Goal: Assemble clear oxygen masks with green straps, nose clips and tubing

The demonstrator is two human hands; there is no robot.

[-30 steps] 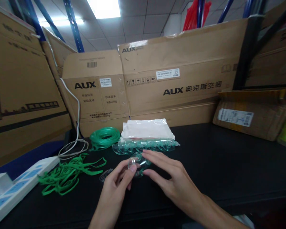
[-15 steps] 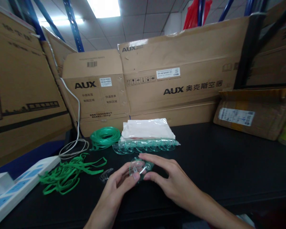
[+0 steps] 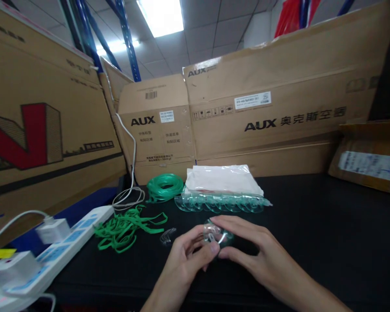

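A clear green-tinted oxygen mask (image 3: 225, 237) is held between my two hands above the black table. My left hand (image 3: 195, 253) pinches its left side, thumb on the front and fingers curled behind. Around the right side my right hand (image 3: 247, 238) is curved, its thumb and fingertips on the rim. Part of the mask is hidden by the fingers. Just behind lies a row of similar green masks (image 3: 221, 203), nested together. A small pile of thin clear strips (image 3: 167, 236) sits left of my left hand. Farther left are loose green elastic straps (image 3: 126, 227).
A coil of green tubing (image 3: 165, 187) lies beside white plastic-wrapped packs (image 3: 222, 180). On the left runs a white power strip (image 3: 81, 232) with plugs and cables. Cardboard boxes (image 3: 273, 104) wall off the back and left; another cardboard box (image 3: 370, 158) stands at right.
The view has swung left, so everything appears farther right and more of the power strip shows. Both hands still hold the mask, which looks slightly turned.
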